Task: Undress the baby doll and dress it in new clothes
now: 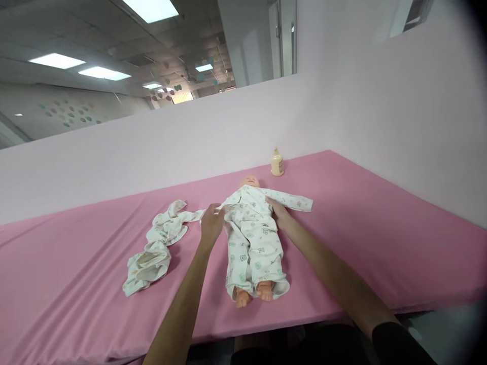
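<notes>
A baby doll [250,180] lies on its back on the pink-covered table, head at the far end and bare feet towards me. It has on white printed trousers [262,248] and a white patterned baby shirt [249,195]. One long sleeve stretches flat out to the right. At the left side of the chest, my left hand [213,220] is closed, pinching the shirt's edge. My right hand [279,213] grips the shirt at the opposite side below the armpit, thumb on top; its other fingers are mostly hidden.
Crumpled white printed baby clothes [158,248] lie left of the doll. A pale yellow pump bottle [277,163] stands at the back near the low white wall [190,147]. Another white wall [411,126] borders the right. The pink sheet [95,274] has creases at the left.
</notes>
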`<state>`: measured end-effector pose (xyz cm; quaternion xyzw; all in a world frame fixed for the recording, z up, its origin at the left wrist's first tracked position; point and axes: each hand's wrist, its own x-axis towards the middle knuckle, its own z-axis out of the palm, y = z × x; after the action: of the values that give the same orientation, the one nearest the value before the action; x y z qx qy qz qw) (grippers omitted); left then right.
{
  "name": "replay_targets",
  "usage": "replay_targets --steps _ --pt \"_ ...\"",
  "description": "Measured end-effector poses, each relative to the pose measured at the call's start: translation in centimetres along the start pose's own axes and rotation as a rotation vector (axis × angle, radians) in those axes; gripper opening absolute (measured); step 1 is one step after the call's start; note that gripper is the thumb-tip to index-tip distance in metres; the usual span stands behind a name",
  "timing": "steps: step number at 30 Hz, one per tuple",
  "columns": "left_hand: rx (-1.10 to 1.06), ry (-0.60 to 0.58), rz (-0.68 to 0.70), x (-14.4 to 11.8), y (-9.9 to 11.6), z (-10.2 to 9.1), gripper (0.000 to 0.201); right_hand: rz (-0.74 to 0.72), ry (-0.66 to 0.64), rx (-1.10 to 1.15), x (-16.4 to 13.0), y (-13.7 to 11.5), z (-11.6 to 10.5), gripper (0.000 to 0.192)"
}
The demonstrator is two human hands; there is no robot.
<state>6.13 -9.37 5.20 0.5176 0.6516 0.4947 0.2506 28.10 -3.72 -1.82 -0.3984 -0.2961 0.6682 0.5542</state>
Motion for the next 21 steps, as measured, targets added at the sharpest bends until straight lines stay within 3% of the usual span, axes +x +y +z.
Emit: replay_targets --steps 1,3,6,10,15,18,21 --pt "0.067 -0.034 0.171 -0.6 1.0 0.3 0.022 0.016 0.025 0.055 0.1 0.1 0.0 0.036" --pt "0.177 -0.229 0.399 -1.5 3.2 1.4 0.016 0.038 0.053 0.114 0.3 0.1 0.2 0.041" --pt "0.474 -0.549 0.523 -2.1 5.9 3.2 0.017 -0.032 0.118 0.123 0.6 0.3 0.7 0.041" --pt "0.841 -0.638 0.583 -2.0 7.4 4.7 0.024 -0.173 0.205 0.157 1.2 0.6 1.6 0.041" --pt "1.021 -0.755 0.643 -1.8 8.2 5.7 0.028 -0.283 0.172 0.284 2.0 0.9 2.0 0.048" --pt "1.117 -0.904 0.631 -2.1 9.0 6.5 0.039 -0.266 0.132 0.31 2.4 0.8 1.8 0.04" --pt "1.233 -1.005 0.543 -2.3 10.5 7.4 0.036 -0.214 0.07 0.333 2.9 0.7 1.7 0.034"
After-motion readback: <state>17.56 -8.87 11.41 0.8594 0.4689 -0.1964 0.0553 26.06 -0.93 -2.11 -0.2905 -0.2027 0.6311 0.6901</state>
